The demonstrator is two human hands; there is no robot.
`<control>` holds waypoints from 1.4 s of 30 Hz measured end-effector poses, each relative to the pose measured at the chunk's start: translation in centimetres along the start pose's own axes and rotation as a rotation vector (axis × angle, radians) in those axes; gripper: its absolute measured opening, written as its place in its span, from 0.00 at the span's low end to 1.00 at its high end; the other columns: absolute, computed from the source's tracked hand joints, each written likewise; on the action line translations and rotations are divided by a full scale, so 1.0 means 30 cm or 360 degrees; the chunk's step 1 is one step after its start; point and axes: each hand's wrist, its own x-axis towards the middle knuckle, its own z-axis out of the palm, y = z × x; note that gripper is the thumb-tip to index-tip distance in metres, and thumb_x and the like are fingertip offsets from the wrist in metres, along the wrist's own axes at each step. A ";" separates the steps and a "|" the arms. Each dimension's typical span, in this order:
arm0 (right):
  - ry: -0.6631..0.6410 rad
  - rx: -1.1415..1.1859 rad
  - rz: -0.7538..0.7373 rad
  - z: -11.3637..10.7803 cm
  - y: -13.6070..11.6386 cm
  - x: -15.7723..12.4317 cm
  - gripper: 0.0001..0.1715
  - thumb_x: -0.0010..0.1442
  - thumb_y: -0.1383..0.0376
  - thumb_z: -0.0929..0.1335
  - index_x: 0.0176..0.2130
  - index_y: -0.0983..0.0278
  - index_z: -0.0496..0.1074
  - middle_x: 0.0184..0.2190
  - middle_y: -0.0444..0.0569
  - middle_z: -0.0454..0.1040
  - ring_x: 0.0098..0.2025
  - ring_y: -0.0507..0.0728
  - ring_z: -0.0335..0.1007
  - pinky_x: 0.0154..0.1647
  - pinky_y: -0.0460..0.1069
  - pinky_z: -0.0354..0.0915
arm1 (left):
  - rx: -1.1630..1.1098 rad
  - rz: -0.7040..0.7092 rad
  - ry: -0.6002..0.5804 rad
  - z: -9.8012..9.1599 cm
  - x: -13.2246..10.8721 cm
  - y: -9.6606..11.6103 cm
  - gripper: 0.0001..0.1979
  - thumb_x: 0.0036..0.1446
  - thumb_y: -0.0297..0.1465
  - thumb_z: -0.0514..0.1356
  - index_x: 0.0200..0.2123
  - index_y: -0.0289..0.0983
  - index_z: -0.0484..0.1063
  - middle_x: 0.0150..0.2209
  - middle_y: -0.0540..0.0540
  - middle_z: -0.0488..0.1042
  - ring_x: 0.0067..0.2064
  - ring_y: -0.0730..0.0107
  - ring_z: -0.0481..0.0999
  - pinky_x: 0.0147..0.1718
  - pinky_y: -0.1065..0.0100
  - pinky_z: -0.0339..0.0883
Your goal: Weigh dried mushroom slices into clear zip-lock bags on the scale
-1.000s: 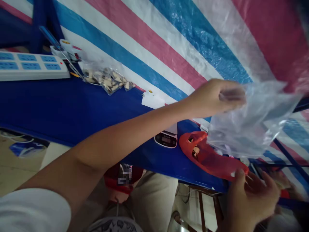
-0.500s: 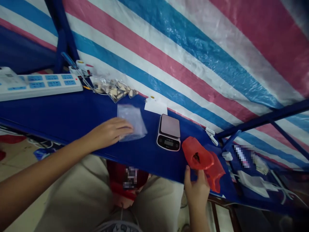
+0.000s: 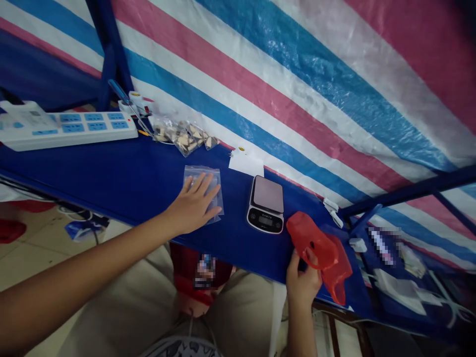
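Fingers spread, my left hand (image 3: 197, 203) lies flat over a clear zip bag (image 3: 203, 172) on the blue table. Part of the bag is hidden beneath the palm. My right hand (image 3: 304, 280) grips the near rim of a red plastic bag (image 3: 308, 230), with the thumb at its left side and a fingertip at its mouth. What is inside the red bag is too dark to make out. Between the two hands stands a kitchen scale (image 3: 267, 198) with a bare weighing plate and a dark front panel.
Bags of small wooden pieces (image 3: 186, 139) lie along the back edge. A power strip (image 3: 74, 126) and a blue-handled screwdriver (image 3: 119, 91) are at the left. White paper (image 3: 245, 162) lies behind the scale. A striped tarp (image 3: 238, 89) rises behind the table (image 3: 126, 176).
My left hand has come down flat with spread fingers on the zip bag, which now lies on the table. My right hand has moved up to the red bag's rim.
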 end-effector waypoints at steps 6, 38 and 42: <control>0.0048 0.0038 -0.0060 0.006 0.001 0.004 0.19 0.68 0.60 0.68 0.47 0.75 0.78 0.44 0.68 0.81 0.47 0.69 0.80 0.50 0.60 0.73 | 0.0091 -0.0047 -0.0183 0.090 0.063 -0.025 0.40 0.67 0.55 0.45 0.73 0.38 0.51 0.75 0.35 0.44 0.75 0.43 0.39 0.70 0.40 0.31; 0.0118 0.0040 0.0533 -0.004 -0.022 -0.017 0.28 0.62 0.46 0.70 0.46 0.68 0.72 0.38 0.62 0.79 0.38 0.68 0.78 0.38 0.58 0.72 | 0.0097 0.0175 0.0155 -0.039 0.150 -0.073 0.27 0.65 0.43 0.53 0.61 0.35 0.68 0.56 0.31 0.72 0.58 0.41 0.68 0.56 0.45 0.57; 0.0061 0.0234 0.0609 -0.074 -0.071 -0.093 0.23 0.60 0.47 0.72 0.29 0.59 0.64 0.28 0.50 0.75 0.29 0.59 0.73 0.34 0.53 0.68 | 0.0044 0.0060 0.0077 -0.004 0.175 -0.113 0.26 0.64 0.41 0.52 0.61 0.35 0.67 0.55 0.31 0.74 0.56 0.41 0.70 0.56 0.44 0.55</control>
